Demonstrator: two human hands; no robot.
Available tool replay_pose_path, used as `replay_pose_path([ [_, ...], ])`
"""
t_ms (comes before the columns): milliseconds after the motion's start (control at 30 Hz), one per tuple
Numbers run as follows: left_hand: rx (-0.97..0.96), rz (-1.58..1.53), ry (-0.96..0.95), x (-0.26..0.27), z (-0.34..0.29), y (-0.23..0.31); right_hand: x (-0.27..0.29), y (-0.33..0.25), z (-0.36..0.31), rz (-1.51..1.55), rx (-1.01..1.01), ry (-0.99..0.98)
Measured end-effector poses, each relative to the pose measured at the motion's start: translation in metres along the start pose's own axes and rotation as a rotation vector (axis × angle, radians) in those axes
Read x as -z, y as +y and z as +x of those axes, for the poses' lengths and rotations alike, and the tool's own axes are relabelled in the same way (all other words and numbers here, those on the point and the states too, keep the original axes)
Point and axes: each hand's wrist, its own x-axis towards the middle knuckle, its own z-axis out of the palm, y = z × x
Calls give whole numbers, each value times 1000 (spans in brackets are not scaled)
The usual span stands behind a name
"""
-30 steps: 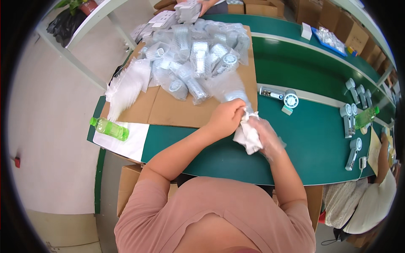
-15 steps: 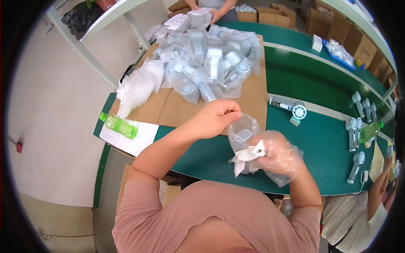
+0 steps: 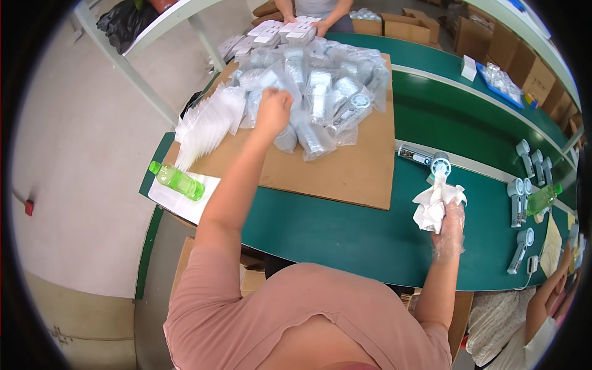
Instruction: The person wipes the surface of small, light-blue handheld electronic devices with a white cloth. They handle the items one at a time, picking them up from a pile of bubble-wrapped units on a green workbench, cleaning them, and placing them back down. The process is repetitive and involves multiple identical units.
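My left hand (image 3: 274,112) reaches over the pile of bagged items (image 3: 319,92) on the cardboard sheet (image 3: 333,176). Its fingers are closed on a clear plastic bag (image 3: 275,77), whose contents are partly hidden. My right hand (image 3: 454,223) wears a thin clear plastic glove and grips a crumpled white cloth (image 3: 430,208). That cloth reaches up to a grey-blue handheld fan (image 3: 417,155) lying on the green table (image 3: 345,246), and it covers the lower part of the fan's round head.
A green bottle (image 3: 177,181) lies on white paper at left, near a fan of white sheets or bags (image 3: 206,126). Several handheld fans (image 3: 522,250) and another green bottle (image 3: 542,199) are at right. Across the table, a person's hands hold white boxes (image 3: 302,29). Another person sits at lower right.
My left hand has moved away and up to the pile with the clear bag. My right hand has gone right with the cloth, to the fan; my hands are now far apart.
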Motion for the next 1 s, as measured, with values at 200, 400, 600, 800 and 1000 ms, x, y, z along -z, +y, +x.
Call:
replay_pose_path([
  [200,105,-193,-178,-30,-46,13,13,-2,9,220,-87,29],
  [400,645,-1221,-130,45,-47,87,14,5,21,356,41,-6],
  [600,204,-2374,-719,153,-3,225,48,23,35,312,10,-102],
  [800,-270,-2271,-1145,158,12,279,21,11,18,243,-45,37],
  [1000,-319,-2149,-1207,142,18,276,24,7,23,223,-126,17],
])
